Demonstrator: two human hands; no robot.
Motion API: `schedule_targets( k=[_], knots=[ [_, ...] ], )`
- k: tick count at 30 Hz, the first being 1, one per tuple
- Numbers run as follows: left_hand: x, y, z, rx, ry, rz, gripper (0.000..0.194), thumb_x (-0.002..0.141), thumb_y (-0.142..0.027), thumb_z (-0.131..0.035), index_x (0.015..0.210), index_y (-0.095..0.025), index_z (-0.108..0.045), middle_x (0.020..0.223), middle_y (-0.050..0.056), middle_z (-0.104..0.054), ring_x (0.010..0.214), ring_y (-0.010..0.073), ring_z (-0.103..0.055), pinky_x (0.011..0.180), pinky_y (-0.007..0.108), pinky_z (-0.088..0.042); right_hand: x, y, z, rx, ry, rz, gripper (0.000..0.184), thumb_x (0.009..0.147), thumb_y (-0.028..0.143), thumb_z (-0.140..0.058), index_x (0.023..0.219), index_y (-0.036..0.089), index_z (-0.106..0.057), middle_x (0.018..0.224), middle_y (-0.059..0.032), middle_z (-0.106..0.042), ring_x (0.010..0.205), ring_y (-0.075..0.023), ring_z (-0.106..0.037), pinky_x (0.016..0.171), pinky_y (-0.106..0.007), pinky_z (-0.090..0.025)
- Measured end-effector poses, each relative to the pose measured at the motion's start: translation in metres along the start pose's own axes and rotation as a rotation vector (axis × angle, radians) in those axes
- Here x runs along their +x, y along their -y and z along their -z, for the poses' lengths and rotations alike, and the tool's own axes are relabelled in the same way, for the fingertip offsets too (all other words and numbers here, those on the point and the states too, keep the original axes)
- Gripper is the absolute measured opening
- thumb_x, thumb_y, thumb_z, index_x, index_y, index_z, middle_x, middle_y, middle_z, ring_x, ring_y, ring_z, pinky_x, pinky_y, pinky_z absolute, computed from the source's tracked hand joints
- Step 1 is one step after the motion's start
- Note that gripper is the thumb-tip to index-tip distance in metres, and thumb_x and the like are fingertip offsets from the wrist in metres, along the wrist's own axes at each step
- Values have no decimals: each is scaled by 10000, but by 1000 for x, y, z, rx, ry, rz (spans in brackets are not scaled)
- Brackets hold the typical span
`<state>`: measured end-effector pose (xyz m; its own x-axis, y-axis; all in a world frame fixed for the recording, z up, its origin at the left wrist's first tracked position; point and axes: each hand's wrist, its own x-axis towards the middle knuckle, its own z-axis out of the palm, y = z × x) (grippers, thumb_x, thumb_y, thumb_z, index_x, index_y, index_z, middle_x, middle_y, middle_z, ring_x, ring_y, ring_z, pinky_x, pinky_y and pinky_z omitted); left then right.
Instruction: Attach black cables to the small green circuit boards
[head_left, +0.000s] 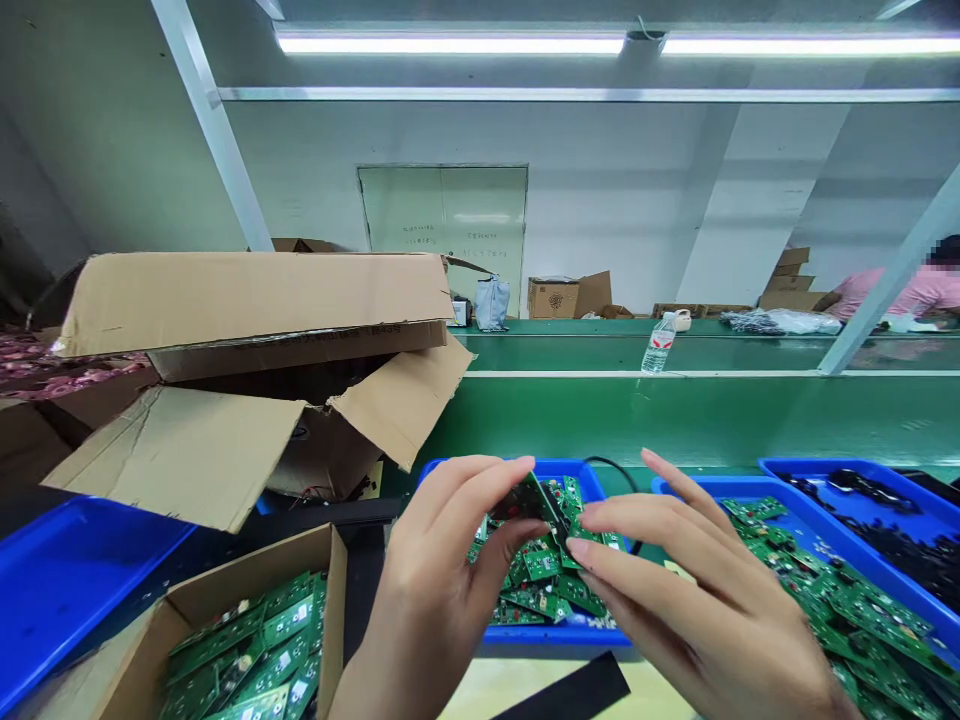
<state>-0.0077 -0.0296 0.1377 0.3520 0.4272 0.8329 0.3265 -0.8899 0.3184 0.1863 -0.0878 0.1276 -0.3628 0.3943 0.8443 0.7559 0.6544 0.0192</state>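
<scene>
My left hand (442, 560) pinches a green circuit board (538, 492) between thumb and fingers, holding it tilted above a blue tray. Against the board's right edge, my right hand (697, 590) closes thumb and forefinger on a small black part (561, 530); its other fingers are raised. The fingertips partly hide this part, and whether it is fixed to the board I cannot tell. Beneath both hands, the blue tray (555, 636) holds a heap of similar green boards (541, 565).
An open cardboard box (339, 590) of boards stands at the lower left, near a large carton (262, 290). On the right are a blue tray of boards (862, 600) and one of black parts (900, 530). A water bottle (658, 345) stands behind; a person (892, 292) is at far right.
</scene>
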Motion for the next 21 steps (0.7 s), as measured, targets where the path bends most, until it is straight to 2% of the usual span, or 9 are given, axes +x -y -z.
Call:
schedule_targets(
  k=[2,3,6,7,8,12,14,18,21],
  knots=[
    [0,1,1,5,-36,4,402,838,-31,-594,1197,-204,-547,1072,21,-593,998,80,-567,902,158,-460,-4,-3,4,11,32,-18,292,792,108,-639,1075,173,-617,1077,-72,-643,1027,-193,-619,1106,-485,-354],
    [-1,1,2,24,-58,2,410,839,-24,-590,1202,-209,-544,1084,17,-598,1021,79,-565,934,167,-451,-6,-4,5,33,-3,-49,325,801,148,-646,1122,172,-606,1133,-83,-626,1081,-215,-599,1111,-497,-346],
    [-1,0,3,90,-86,-44,424,838,-20,-592,1211,-215,-536,1151,13,-612,1106,89,-555,1047,215,-407,-7,0,8,95,-233,-193,347,857,173,-572,1204,183,-584,1166,-80,-621,1142,-243,-569,1102,-510,-359],
    [-2,-1,3,100,-75,-68,430,838,-20,-592,1217,-214,-531,1176,16,-610,1129,94,-550,1071,230,-395,-6,3,7,108,-264,-230,338,872,163,-543,1206,194,-586,1155,-74,-629,1140,-241,-572,1095,-507,-370],
    [-2,-1,2,103,-58,-89,432,838,-24,-594,1222,-210,-527,1198,22,-605,1147,102,-547,1081,243,-394,-5,6,5,122,-251,-256,328,882,158,-527,1200,204,-590,1140,-69,-639,1128,-236,-581,1086,-496,-383],
    [-5,-1,0,84,-1,-134,451,829,-33,-609,1234,-211,-520,1221,37,-603,1176,150,-544,1072,340,-436,1,10,-9,242,-34,-280,227,881,200,-555,1105,213,-589,1045,-40,-673,976,-173,-646,1073,-426,-408],
    [-5,0,-1,82,13,-155,473,821,-20,-612,1245,-206,-515,1227,39,-603,1188,167,-538,1067,371,-444,4,10,-16,321,-2,-287,126,880,182,-550,998,209,-583,952,-9,-677,888,-137,-653,1078,-398,-402],
    [-3,2,0,76,25,-156,495,817,-5,-609,1260,-207,-517,1239,40,-597,1157,150,-558,1023,304,-474,6,12,-19,518,45,-338,78,892,130,-503,875,189,-551,808,15,-638,783,-103,-628,1084,-366,-386],
    [-1,1,4,-7,12,-122,470,821,-28,-620,1235,-237,-546,1161,34,-637,1059,140,-609,918,257,-525,6,17,-17,725,69,-489,129,925,195,-477,835,182,-568,766,-2,-616,798,-122,-618,959,-317,-473]
  ],
)
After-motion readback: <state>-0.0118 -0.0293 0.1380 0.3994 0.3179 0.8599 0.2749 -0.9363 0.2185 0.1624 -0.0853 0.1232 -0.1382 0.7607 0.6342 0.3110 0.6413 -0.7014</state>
